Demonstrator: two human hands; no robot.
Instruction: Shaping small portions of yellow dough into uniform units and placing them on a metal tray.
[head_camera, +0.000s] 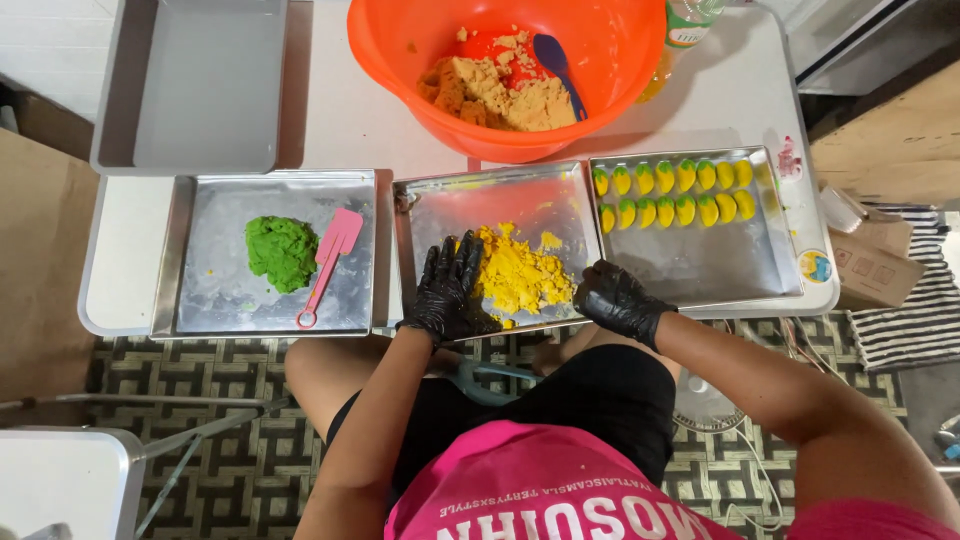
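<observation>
**Gathering the yellow dough in the middle tray**

The left hand (450, 290), in a black glove, lies flat with fingers spread against the left edge of the yellow dough (520, 272); it presses rather than grasps. The right hand (615, 298), also gloved, is curled at the dough's right edge near the tray's front corner. Whether it has pinched off a piece I cannot tell, since the fingers hide their own inside.

The dough sits crumbly and loose in the middle steel tray (450, 195), with small bits scattered toward the back. To work it well, I judge that both palms should push inward from the two sides so the crumbs pack into one mass, keeping the pressure low so nothing spills over the front rim, which lies just beside both wrists.

To the right, another tray (700, 265) holds two rows of shaped yellow-and-green pieces (672, 193). To the left, a third tray (215, 300) carries a lump of green dough (281, 252) touching a pink spatula (327, 262). Behind stands an orange bowl (400, 60) with tan dough and a blue spatula (557, 65).
</observation>
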